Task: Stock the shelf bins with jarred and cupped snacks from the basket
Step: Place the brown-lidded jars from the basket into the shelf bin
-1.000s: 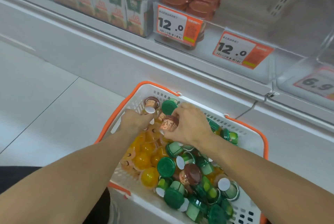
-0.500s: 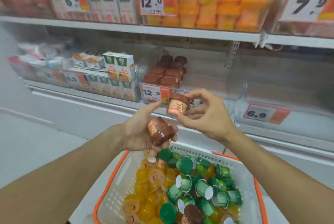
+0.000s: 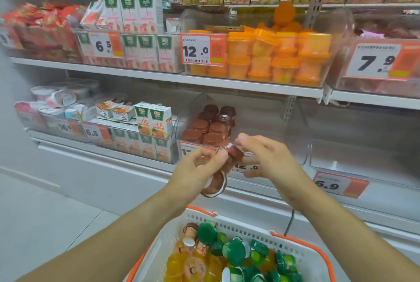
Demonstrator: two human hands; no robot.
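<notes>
I am gripping one brown-lidded jar (image 3: 216, 185) in my left hand (image 3: 197, 172); my right hand (image 3: 266, 159) is apparently pinching another jar (image 3: 234, 151) at its fingertips.

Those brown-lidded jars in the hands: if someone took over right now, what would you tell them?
Left hand holds a brown-lidded jar. Right hand pinches a second one, both in front of the lower bin.
That bin already holds several brown-lidded jars.
Left: put these two in, then stock the green-lidded cups and yellow cups lying in the basket.
</notes>
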